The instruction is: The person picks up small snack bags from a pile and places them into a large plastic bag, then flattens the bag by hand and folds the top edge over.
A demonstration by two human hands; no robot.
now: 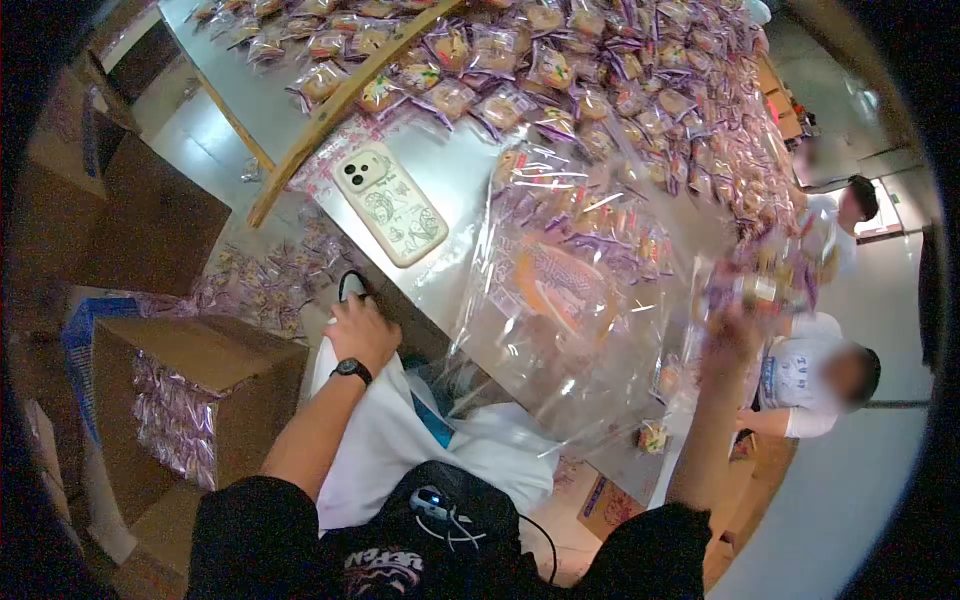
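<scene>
My left hand (362,332), with a dark watch on its wrist, rests on white cloth (385,440) by my lap; what its fingers hold, if anything, is hidden. On the right, my right hand (735,325) is blurred by motion, close to small wrapped items (760,285); its fingers cannot be made out. Between the hands, a large clear plastic bag (560,320) with an orange print lies at the table edge, with several wrapped items in its upper part. A phone in a cream case (395,205) lies left of the bag.
Wrapped pastries (600,60) are heaped across the metal table (440,160). A wooden strip (350,95) crosses its left part. Cardboard box (215,350) with purple packets stands at lower left. Two people are at the right, one in a white shirt (800,365).
</scene>
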